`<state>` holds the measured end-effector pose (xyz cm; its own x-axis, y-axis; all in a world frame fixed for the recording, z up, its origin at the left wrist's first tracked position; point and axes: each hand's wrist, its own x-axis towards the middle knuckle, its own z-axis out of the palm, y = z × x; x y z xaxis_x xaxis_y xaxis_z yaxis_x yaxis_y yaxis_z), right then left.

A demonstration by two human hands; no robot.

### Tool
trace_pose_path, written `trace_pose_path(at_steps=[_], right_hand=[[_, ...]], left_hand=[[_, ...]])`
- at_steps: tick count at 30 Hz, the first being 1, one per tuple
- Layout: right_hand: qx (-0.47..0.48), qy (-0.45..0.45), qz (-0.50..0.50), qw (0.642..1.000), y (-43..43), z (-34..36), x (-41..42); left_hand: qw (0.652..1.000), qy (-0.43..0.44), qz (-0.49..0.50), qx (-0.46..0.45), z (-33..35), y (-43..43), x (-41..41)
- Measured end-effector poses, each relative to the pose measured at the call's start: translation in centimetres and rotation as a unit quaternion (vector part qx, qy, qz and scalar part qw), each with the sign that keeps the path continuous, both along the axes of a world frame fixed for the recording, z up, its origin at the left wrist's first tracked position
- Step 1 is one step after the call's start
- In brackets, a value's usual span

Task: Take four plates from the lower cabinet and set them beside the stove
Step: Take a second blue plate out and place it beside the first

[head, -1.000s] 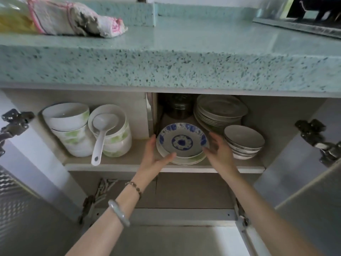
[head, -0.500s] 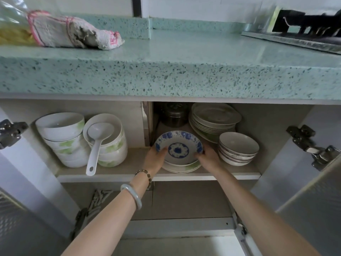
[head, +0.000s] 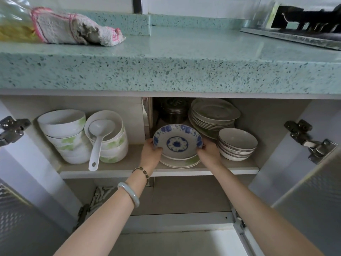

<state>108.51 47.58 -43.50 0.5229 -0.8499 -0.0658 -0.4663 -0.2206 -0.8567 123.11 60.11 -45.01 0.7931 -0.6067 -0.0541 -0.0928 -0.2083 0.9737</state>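
Cabinet open, both doors swung out. Your left hand and right hand grip opposite sides of the blue plate, fingers clamped on its rim, thumbs on top. The blue plate sits on top of a short plate stack at the front of the shelf, right of the divider; cannot tell whether it is lifted clear.

Shelf contents, left bay: stacked green-print bowls; a second bowl stack holding a white spoon, handle hanging over the front.

Right bay: metal canister at the back, tall stack of large plates, small bowls just beside your right hand.

Counter above: cloth left, stove far right.
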Motion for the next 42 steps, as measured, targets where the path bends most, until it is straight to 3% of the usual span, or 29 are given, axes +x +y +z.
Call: trace_pose_path(at_steps=[6, 12, 17, 21, 27, 30, 35, 42], right_hand=[[0.037, -0.115, -0.068, 0.99, 1.2, 1.0, -0.7], [0.06, -0.104, -0.113, 0.986, 1.4, 2.2, -0.3], [0.106, -0.045, -0.14, 0.983, 3.5, 4.1, -1.4], [0.151, -0.022, -0.099, 0.983, 5.7, 7.5, -3.9], [0.215, 0.085, -0.064, 0.971, 8.0, 13.6, -9.2], [0.237, 0.107, -0.047, 0.964, 7.7, 12.3, -12.5], [0.256, 0.125, -0.086, 0.955, 12.3, 22.7, -16.3], [0.279, 0.123, -0.079, 0.949, 15.7, 30.4, -21.9]], left_hand=[[0.994, 0.085, -0.014, -0.074, -0.8, 0.6, 0.3], [0.986, 0.112, -0.039, -0.116, 1.1, 2.0, -0.6], [0.99, 0.132, -0.012, -0.044, 3.8, 4.7, -2.3], [0.98, 0.199, 0.001, 0.003, 7.7, 7.6, -4.9], [0.979, 0.182, -0.039, 0.08, 13.6, 11.7, -9.2], [0.976, 0.184, -0.046, 0.111, 16.6, 13.1, -11.3], [0.969, 0.192, -0.041, 0.149, 22.8, 15.5, -15.5], [0.968, 0.176, -0.043, 0.176, 31.5, 18.6, -20.8]])
